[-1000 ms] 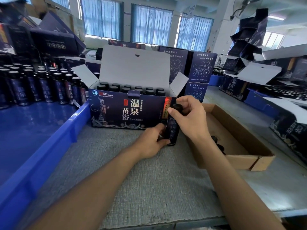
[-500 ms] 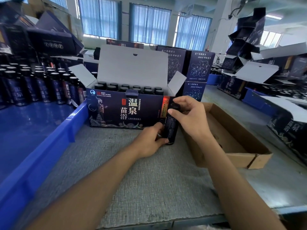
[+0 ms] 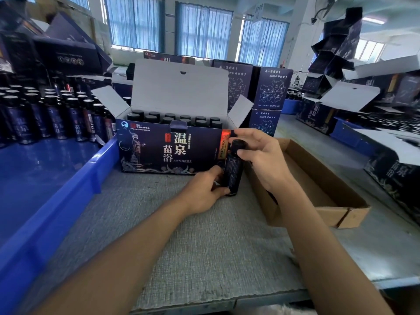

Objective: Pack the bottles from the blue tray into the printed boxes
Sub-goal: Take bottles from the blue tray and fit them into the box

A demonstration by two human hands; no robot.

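The fingers point(image 3: 219, 191) of the left hand point(image 3: 202, 195) curl round the bottom of a dark bottle point(image 3: 233, 171) and hold it. The thumb and fingers point(image 3: 246, 153) of the right hand point(image 3: 266, 160) close on the black cap at the top of the same bottle. So both hands hold one bottle. The bottle stands up straight, with its bottom on the grey mat point(image 3: 181, 246) that covers the worktop. It is just in front of the right end of the printed box point(image 3: 159, 151). I cannot tell if it touches the box.

The printed box is dark blue with big pale letters on its front. Its lid point(image 3: 179, 92) stands open at the back, and two side flaps stick out. Inside are two rows of bottles, and only their black caps point(image 3: 172, 120) show.

To the left is the blue tray point(image 3: 75, 185). Its rim is right next to the left end of the box. Many more dark bottles point(image 3: 52, 117) stand close together at the far side of the tray.

To the right of the hands lies a low brown cardboard tray point(image 3: 329, 196), just beside the right arm. Behind the open box, more dark boxes point(image 3: 271, 89) are stacked up. At the back of the room are windows with blue curtains point(image 3: 202, 30).
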